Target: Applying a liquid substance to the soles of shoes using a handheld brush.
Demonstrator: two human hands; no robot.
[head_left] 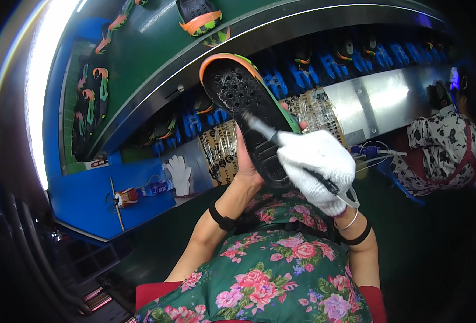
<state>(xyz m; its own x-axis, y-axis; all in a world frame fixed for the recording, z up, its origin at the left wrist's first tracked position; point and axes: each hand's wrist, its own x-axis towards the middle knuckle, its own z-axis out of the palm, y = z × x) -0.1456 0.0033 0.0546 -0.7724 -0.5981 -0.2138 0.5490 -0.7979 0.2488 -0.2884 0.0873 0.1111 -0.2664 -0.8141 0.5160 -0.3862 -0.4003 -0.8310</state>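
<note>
Two hands are busy with one shoe sole point(249, 116), held up in front of the person's chest, above a flowered apron point(270, 274). The bare left hand point(247, 161) grips the sole from behind at its lower end, fingers curled around the edge, so the dark inner face with its orange and green rim looks back at the person. The right hand point(316, 167), in a white knit glove, is closed around a thin tool point(286, 148) whose pale tip lies on the middle of the sole's dark face. I judge the work on this sole to be under way, not finished: the tip sits mid-sole, and whether the toe or heel has been treated I cannot tell.

Beyond the hands runs a green conveyor point(141, 81) carrying more soles point(200, 19) of the same colours, with rows of blue holders point(302, 75) below it. A spare white glove point(180, 173) lies on the blue worktop point(92, 199) to the left. On the right a co-worker point(440, 145) in a patterned top sits well apart. Nothing stands between the hands and the sole.
</note>
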